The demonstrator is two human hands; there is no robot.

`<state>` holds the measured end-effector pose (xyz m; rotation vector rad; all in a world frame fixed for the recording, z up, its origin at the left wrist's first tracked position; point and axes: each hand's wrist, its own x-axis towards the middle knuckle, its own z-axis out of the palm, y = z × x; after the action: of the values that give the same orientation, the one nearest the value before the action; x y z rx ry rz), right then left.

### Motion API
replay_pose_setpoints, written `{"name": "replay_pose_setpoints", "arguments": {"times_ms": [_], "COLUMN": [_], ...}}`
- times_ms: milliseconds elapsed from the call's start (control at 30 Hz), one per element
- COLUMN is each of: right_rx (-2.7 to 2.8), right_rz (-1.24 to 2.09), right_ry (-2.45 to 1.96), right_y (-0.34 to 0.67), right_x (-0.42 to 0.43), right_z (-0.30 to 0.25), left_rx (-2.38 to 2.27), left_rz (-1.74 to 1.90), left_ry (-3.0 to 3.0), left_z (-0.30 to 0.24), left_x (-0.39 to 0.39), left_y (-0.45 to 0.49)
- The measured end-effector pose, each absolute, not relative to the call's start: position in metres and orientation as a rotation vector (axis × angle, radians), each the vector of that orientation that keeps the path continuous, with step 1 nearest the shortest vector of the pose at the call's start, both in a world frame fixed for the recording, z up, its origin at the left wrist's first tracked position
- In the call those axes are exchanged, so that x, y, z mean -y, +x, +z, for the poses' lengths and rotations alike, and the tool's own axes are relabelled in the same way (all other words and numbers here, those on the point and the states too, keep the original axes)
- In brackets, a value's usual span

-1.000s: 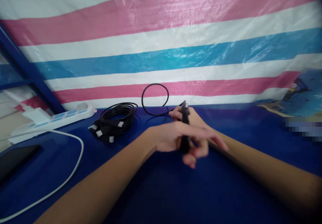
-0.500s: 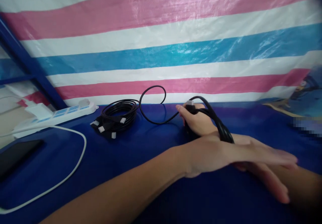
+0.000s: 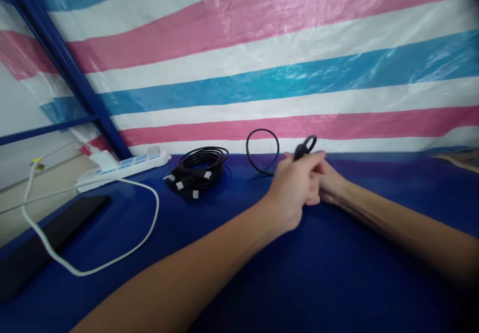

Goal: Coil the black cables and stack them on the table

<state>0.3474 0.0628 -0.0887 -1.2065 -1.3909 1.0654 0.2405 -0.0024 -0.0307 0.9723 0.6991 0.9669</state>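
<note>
My left hand (image 3: pixel 292 191) is closed, its fingers curled round a bundled black cable (image 3: pixel 301 150) at the middle of the table. Close behind and touching it is my right hand (image 3: pixel 331 178), closed on the same cable; most of its fingers are hidden by the left hand. A short bend of the cable sticks up above both hands. From the bundle a thin loop (image 3: pixel 247 149) of the cable stands out to the left. The cable's plug cannot be seen.
Left of my hands lies a coil of black cables (image 3: pixel 216 173) with several white-capped plugs. Farther left are a white power strip (image 3: pixel 149 161) with a charger (image 3: pixel 105 160), a white cord (image 3: pixel 156 208) and a flat black object (image 3: pixel 71 223). A striped sheet (image 3: pixel 262 88) hangs behind the blue table (image 3: pixel 337 273).
My left hand has drawn back from over the right wrist and closed on the bundled cable. The loop on the left has become smaller. The view has shifted a little to the left.
</note>
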Motion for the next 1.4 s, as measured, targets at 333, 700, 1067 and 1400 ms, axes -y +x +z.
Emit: {"name": "replay_pose_setpoints", "arguments": {"times_ms": [333, 700, 1067, 1400], "right_rx": [1.880, 1.939, 1.781, 1.477], "right_rz": [0.183, -0.507, 0.032, 0.943], "right_ry": [-1.543, -1.235, -1.177, -1.199], "right_y": [0.351, 0.365, 0.368, 0.355], "right_x": [-0.062, -0.062, -0.058, -0.066], "right_z": [-0.066, -0.068, -0.078, -0.083], "left_rx": [-0.852, -0.753, -0.712, -0.945], "left_rz": [0.772, 0.735, 0.796, 1.260], "left_ry": [0.974, 1.056, 1.185, 1.408], "left_z": [-0.039, -0.038, -0.043, -0.072], "left_x": [-0.042, -0.029, -0.025, -0.048], "left_y": [0.207, 0.216, 0.220, 0.211]}}
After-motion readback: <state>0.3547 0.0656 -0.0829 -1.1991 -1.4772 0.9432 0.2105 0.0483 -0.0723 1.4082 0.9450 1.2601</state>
